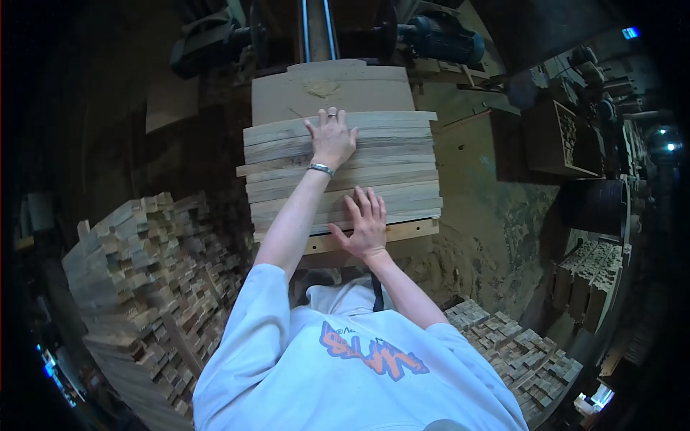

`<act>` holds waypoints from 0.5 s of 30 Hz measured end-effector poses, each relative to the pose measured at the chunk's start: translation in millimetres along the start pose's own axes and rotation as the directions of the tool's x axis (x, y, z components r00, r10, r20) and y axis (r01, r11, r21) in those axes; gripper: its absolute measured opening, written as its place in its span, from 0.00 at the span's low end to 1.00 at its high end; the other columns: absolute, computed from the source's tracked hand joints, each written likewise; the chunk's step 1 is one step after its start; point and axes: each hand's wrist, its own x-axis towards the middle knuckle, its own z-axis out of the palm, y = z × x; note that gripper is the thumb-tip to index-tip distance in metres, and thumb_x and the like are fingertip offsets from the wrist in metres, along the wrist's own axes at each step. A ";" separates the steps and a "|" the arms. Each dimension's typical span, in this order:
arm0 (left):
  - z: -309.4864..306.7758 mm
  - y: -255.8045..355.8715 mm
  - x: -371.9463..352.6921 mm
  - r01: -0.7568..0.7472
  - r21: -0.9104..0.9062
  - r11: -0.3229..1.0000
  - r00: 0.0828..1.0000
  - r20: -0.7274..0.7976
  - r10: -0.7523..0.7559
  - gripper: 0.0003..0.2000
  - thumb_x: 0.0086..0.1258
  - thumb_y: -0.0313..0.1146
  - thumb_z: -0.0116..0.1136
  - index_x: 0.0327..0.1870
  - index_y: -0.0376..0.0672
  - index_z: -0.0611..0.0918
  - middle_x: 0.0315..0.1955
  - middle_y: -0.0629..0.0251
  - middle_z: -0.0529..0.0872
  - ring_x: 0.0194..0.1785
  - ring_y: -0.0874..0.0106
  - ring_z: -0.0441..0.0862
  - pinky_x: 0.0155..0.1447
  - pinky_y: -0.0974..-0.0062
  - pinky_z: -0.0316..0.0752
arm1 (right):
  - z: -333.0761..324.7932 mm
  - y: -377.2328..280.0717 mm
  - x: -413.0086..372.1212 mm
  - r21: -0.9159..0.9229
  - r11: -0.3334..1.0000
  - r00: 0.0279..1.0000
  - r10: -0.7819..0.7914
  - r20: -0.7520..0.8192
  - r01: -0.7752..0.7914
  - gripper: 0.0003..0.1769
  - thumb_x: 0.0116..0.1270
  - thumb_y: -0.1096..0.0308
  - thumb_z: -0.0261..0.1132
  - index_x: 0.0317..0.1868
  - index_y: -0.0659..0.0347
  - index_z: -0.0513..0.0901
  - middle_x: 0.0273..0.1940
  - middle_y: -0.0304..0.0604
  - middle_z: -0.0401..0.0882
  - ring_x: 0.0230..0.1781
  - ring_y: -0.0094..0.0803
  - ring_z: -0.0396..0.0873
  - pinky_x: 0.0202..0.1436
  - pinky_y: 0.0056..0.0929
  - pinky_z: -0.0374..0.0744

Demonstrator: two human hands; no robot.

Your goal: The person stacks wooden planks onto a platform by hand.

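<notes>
**Both hands flat on a layer of planks**

Head view: A layer of rough wooden planks (388,161) lies side by side across the worktop (410,230), their long sides running left to right and covering it almost from its near edge to its far edge. The left hand (332,140) is stretched out to the far planks, palm down, fingers spread wide and gripping nothing; a ring sits on one finger and a metal bracelet (320,169) on the wrist. The right hand (366,224) rests flat on the nearest planks, close to the near edge of the worktop, fingers also spread and holding nothing. Beyond the far edge lies a flat brown sheet (330,90), and past it a blue motor (445,39). On the floor to the left of the worktop stands a tall stack of cut wooden sticks (136,273); a lower stack of sticks (517,352) sits at the right. Sawdust (460,266) lies heaped below the worktop's right side. The person wears a white shirt (302,381) with an orange print.
</notes>
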 end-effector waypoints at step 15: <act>26.8 -56.3 272.2 0.158 0.062 0.986 0.985 0.056 -0.161 0.24 0.72 0.46 0.48 0.64 0.44 0.71 0.66 0.61 0.70 0.71 0.63 0.63 0.66 0.26 0.55 | 50.8 45.9 249.5 -0.008 1.000 0.996 -0.012 -0.083 0.011 0.39 0.59 0.40 0.64 0.63 0.57 0.74 0.68 0.51 0.63 0.73 0.52 0.55 0.76 0.52 0.51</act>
